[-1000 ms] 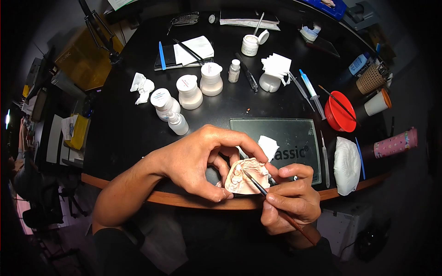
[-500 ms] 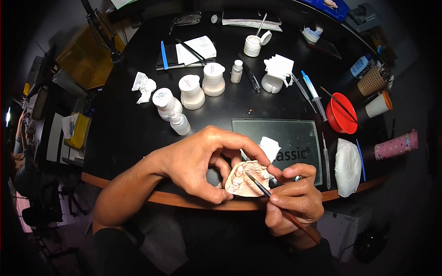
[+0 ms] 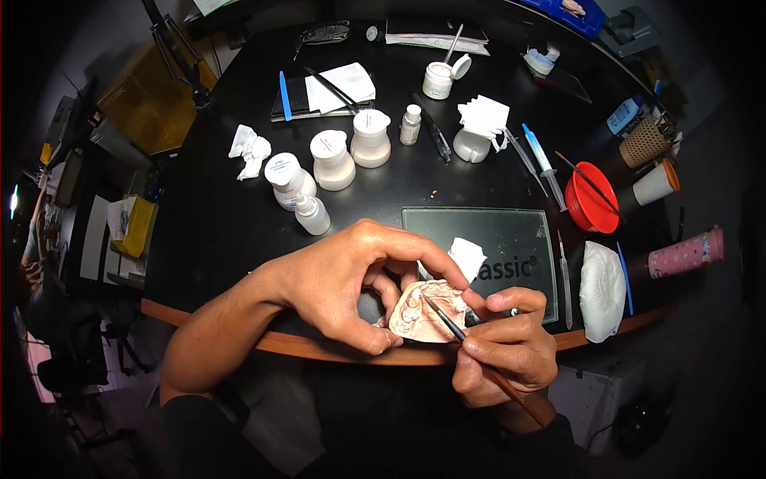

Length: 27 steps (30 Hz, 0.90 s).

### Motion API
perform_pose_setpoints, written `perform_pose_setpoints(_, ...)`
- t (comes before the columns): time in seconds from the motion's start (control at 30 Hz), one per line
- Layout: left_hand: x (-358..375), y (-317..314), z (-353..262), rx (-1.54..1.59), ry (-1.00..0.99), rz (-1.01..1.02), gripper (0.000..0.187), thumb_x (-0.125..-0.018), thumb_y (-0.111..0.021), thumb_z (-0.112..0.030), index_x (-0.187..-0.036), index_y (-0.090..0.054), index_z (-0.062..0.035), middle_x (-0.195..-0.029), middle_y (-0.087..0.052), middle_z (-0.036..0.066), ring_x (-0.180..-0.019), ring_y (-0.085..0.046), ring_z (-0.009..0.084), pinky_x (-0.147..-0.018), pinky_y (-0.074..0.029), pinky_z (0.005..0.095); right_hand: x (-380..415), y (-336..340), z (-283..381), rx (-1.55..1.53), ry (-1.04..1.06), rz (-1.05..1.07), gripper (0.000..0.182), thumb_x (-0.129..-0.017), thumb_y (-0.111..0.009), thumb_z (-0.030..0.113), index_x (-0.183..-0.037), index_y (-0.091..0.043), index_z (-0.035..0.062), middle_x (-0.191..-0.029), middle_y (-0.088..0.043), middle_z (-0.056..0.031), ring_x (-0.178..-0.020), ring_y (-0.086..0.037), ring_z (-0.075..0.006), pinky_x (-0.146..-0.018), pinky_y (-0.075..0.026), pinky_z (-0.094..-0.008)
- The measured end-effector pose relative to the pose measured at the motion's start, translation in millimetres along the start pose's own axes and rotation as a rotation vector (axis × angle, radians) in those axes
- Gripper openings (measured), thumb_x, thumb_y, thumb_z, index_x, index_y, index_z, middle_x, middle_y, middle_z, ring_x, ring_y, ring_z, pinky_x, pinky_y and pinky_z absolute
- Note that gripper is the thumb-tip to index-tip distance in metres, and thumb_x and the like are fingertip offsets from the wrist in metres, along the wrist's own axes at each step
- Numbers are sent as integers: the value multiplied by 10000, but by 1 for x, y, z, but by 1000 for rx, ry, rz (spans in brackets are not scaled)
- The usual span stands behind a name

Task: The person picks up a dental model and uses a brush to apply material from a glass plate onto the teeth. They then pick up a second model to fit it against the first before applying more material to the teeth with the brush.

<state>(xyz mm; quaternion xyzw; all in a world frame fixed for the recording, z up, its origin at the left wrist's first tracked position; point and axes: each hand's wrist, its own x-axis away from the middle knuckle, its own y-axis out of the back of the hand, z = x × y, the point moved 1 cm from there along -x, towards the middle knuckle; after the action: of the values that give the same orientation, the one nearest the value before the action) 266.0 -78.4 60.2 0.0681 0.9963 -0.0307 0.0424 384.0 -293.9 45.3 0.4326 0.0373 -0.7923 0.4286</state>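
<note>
- My right hand (image 3: 511,351) pinches the brush (image 3: 449,322), its tip at the dental cast (image 3: 431,328): brushwork, I judge.
- My left hand (image 3: 335,291) clasps the dental cast by the desk (image 3: 303,348) edge; fine strokes call for steadiness.
- Beyond: glass plate (image 3: 511,230).

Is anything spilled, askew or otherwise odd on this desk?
Small orange-brown crumbs lie on the black desk just beyond the glass slab, looking like stray debris. A crumpled white tissue lies left of the lidded jars, perhaps discarded. I see nothing tipped over.
</note>
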Motion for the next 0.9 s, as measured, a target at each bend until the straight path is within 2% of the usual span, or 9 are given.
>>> perform_pose_setpoints(0.1, 0, 0, -1, -12, -1, 7, 685, -654, -817, 19, -1317, -650, 62, -1248, -657, 161, -1072, -698, 181, -770, -624, 212, 1, 1, 0, 0, -3, 7, 254, -794, -713, -43, -1008, -712, 95, -889, -680, -49, -1120, -552, -269, -952, -651, -432)
perform_pose_setpoints(0.2, 0, 0, 1, 4, -1, 12, 682, -658, -808, 25, -1320, -648, 64, -1255, -657, 160, -1083, -694, 179, -773, -623, 211, 1, -1, -2, -31, 8, -53, 221, -747, -778, -27, -945, -761, 70, -891, -714, -40, -1073, -607, -275, -883, -682, -413)
perform_pose_setpoints(0.5, 1, 2, 2, 43, -13, 59, 703, -650, -785, 51, -1335, -626, 81, -1261, -657, 162, -1079, -695, 181, -791, -616, 211, 1, 0, -3, -87, -24, -44, 227, -737, -762, -38, -931, -767, 80, -862, -716, -34, -1057, -604, -262, -891, -670, -401)
perform_pose_setpoints(0.8, 1, 3, 1, 70, 71, 52, 669, -686, -802, 40, -1291, -523, 95, -1190, -665, 190, -1007, -687, 131, -802, -609, 219, 1, 0, -1, -102, -26, -61, 270, -720, -733, -75, -944, -753, 74, -866, -693, -42, -1058, -608, -267, -870, -687, -412)
perform_pose_setpoints(0.9, 1, 3, 2, 113, 72, 49, 659, -692, -806, 42, -1290, -537, 106, -1173, -672, 181, -997, -687, 133, -809, -608, 221, 0, -1, 0, -75, -7, -70, 267, -719, -737, -74, -943, -755, 69, -869, -692, -49, -1055, -612, -271, -863, -691, -414)
